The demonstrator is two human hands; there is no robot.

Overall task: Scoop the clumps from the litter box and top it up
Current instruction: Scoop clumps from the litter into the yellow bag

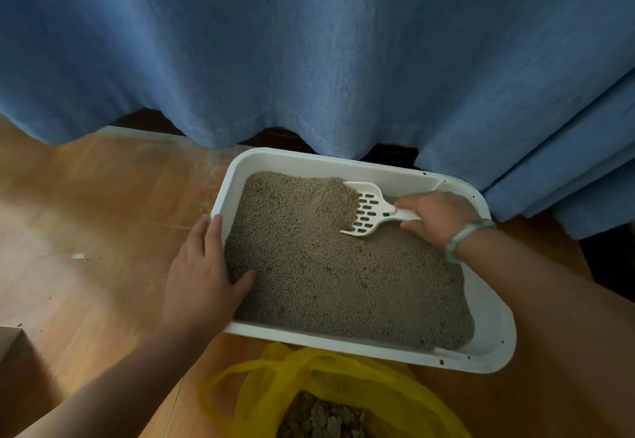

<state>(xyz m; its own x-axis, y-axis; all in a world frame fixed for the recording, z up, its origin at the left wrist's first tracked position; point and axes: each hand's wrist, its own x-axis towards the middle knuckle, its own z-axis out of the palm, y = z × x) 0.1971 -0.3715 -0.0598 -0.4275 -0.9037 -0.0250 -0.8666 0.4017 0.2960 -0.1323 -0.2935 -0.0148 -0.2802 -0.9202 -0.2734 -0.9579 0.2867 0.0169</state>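
Indoors, on a wood floor: a person's right hand, fingers wrapped round the handle, drives a white slotted scoop into heaped litter at the far end of the litter box, w/ the blade's front edge buried. The left hand clamps the box's left rim, fingers along the outside, thumb hooked over onto the grains.

Risks, as judged: lifting too fast or tilted could flick grains over the low rim onto boards already speckled w/ strays. A fragile clump could crumble thru the slots if shaken hard. The carry to the yellow bag, which lies just beside the near rim w/ dark clumps inside, crosses the whole tray, so drips look likely en route. The bag mouth looks slack & may fold shut. A blue curtain hangs touching the far rim, limiting swing room. No refill litter in view.
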